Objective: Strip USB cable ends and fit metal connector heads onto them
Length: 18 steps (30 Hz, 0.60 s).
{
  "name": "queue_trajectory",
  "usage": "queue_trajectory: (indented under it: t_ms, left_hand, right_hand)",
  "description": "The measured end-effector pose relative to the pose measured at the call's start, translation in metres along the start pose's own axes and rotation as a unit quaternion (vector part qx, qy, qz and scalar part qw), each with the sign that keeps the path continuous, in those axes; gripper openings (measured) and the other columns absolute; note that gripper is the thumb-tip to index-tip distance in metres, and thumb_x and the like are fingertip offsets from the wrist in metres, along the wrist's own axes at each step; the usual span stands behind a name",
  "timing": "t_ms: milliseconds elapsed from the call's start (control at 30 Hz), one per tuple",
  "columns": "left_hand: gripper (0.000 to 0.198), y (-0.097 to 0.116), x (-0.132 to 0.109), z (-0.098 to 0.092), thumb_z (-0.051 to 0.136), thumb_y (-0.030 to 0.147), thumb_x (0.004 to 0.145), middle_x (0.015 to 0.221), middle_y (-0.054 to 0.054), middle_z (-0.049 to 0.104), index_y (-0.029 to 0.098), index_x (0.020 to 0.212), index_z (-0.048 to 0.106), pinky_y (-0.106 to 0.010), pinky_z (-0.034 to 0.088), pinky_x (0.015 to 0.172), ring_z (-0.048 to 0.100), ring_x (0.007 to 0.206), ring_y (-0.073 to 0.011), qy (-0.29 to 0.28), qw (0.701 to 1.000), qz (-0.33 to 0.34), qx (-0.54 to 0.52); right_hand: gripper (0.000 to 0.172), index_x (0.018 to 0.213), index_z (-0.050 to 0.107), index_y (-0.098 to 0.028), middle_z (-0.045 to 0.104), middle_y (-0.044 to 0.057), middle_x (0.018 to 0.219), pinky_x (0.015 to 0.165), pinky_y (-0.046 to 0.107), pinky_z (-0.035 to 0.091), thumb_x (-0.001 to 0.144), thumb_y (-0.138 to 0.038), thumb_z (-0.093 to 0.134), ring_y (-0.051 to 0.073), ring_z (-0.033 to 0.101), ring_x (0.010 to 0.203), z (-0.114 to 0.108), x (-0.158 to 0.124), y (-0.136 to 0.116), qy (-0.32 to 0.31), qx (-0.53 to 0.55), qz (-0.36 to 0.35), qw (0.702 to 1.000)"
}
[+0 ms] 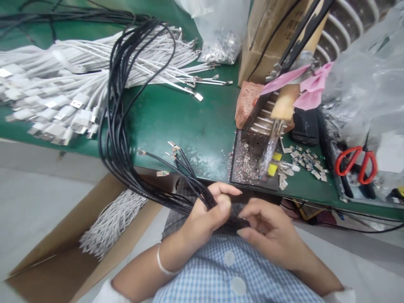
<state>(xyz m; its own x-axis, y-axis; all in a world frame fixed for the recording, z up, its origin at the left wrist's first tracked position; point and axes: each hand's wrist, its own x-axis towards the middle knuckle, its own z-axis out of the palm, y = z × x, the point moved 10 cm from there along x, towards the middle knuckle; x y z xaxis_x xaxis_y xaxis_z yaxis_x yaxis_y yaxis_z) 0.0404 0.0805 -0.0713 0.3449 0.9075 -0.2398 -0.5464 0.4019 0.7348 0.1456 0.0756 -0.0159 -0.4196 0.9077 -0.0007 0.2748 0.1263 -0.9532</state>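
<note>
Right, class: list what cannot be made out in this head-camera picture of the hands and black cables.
- Head view: whatever the right hand pinches is hidden by its curled fingers and the left hand.
- Black cables: far ends run out of frame, top left.
- Small metal parts by the scissors: too small to identify.
- Cardboard box: cut off at the bottom edge.

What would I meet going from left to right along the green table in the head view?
White cables' USB plug ends → black cable bundle → clear bag of metal shells → red brick → scattered small metal parts → red-handled scissors.
</note>
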Motion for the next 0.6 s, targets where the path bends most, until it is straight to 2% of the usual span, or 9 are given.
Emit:
queue_trajectory:
  t_ms: [67,133,167,233,333,500,600]
  left_hand:
    - [0.046,-0.005,-0.002,0.002,0.077,0.049,0.082,0.058,0.008,0.044,0.016,0.111,0.066,-0.019,0.034,0.050,0.040,0.049,-0.0074,-0.007,0.999,-0.027,0.019]
    - [0.053,-0.008,-0.004,0.006,0.081,0.051,0.078,0.062,0.005,0.052,0.016,0.115,0.065,-0.022,0.043,0.056,0.052,0.056,-0.0112,-0.023,0.997,-0.053,0.047]
    - [0.056,-0.009,-0.004,0.008,0.080,0.053,0.078,0.062,0.004,0.053,0.015,0.117,0.066,-0.022,0.044,0.055,0.053,0.056,-0.0118,-0.033,0.996,-0.065,0.058]
    - [0.057,-0.008,-0.005,0.010,0.071,0.059,0.084,0.058,0.004,0.052,0.013,0.118,0.067,-0.019,0.038,0.047,0.049,0.049,-0.0099,-0.046,0.992,-0.084,0.079]
    - [0.053,-0.002,-0.004,0.009,0.055,0.060,0.094,0.053,0.003,0.053,0.012,0.112,0.070,-0.018,0.025,0.039,0.038,0.041,-0.0076,-0.051,0.988,-0.096,0.113]
    - [0.029,0.009,-0.002,0.015,0.076,0.042,0.082,0.057,0.004,0.053,0.014,0.085,0.068,-0.019,0.031,0.047,0.040,0.049,-0.0074,-0.054,0.984,-0.086,0.149]
    - [0.022,0.010,-0.003,0.016,0.077,0.033,0.080,0.057,0.005,0.050,0.014,0.081,0.067,-0.019,0.031,0.049,0.040,0.051,-0.0073,-0.046,0.983,-0.085,0.159]
  right_hand:
    - [0.013,0.098,0.066,-0.023,0.049,-0.005,0.065,0.051,0.022,0.039,0.086,-0.022,0.070,0.010,0.047,0.056,0.004,0.006,-0.011,0.033,-0.042,-0.051,0.997]
    - [0.011,0.091,0.065,-0.023,0.047,-0.006,0.062,0.050,0.021,0.038,0.084,-0.014,0.066,0.010,0.045,0.053,0.008,0.009,-0.019,0.053,-0.055,-0.087,0.993]
    - [0.012,0.085,0.064,-0.023,0.046,-0.006,0.060,0.049,0.021,0.037,0.084,-0.012,0.064,0.010,0.044,0.051,0.009,0.008,-0.020,0.058,-0.050,-0.094,0.993]
    - [0.012,0.081,0.063,-0.023,0.046,-0.006,0.057,0.048,0.023,0.037,0.085,-0.012,0.061,0.010,0.042,0.048,0.007,0.006,-0.018,0.066,-0.016,-0.090,0.994]
    - [0.010,0.087,0.067,-0.023,0.054,-0.003,0.061,0.048,0.025,0.039,0.091,-0.020,0.058,0.012,0.046,0.049,-0.007,-0.001,-0.005,0.096,0.043,-0.045,0.993]
    - [0.017,0.086,0.069,-0.022,0.057,0.000,0.064,0.050,0.025,0.040,0.096,-0.028,0.057,0.013,0.051,0.054,-0.024,-0.007,0.001,0.136,0.078,-0.032,0.987]
    - [0.016,0.086,0.068,-0.023,0.056,0.000,0.065,0.051,0.024,0.040,0.096,-0.029,0.058,0.013,0.050,0.055,-0.023,-0.005,0.004,0.136,0.108,-0.014,0.985]
